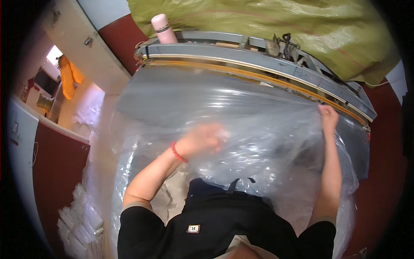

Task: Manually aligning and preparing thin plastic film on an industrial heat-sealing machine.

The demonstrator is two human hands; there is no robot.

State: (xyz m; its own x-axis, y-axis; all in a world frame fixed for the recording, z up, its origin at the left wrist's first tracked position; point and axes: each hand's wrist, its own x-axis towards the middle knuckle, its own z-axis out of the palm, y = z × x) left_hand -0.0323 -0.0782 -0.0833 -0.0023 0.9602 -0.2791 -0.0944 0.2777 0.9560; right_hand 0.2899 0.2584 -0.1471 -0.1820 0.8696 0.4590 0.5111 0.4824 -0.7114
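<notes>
A wide sheet of clear plastic film (258, 142) spreads over a dark grey work surface (148, 93) and hangs down toward my body. At the right, my right hand (328, 115) pinches the film's far edge, close to the long metal bar machine (258, 58). Pull lines run through the film from those fingers toward the left. My left hand (205, 139), with a red beaded bracelet (177, 152) at its wrist, is over the middle of the film. Motion smears its fingers, so their grip cannot be made out.
A pink bottle (164, 29) stands on the machine's left end, and a metal clamp (286, 45) sits toward its right. Behind hangs a yellow-green woven sheet (276, 21). Bundled clear plastic bags (82, 216) lie on the floor at left, near an open door (86, 52).
</notes>
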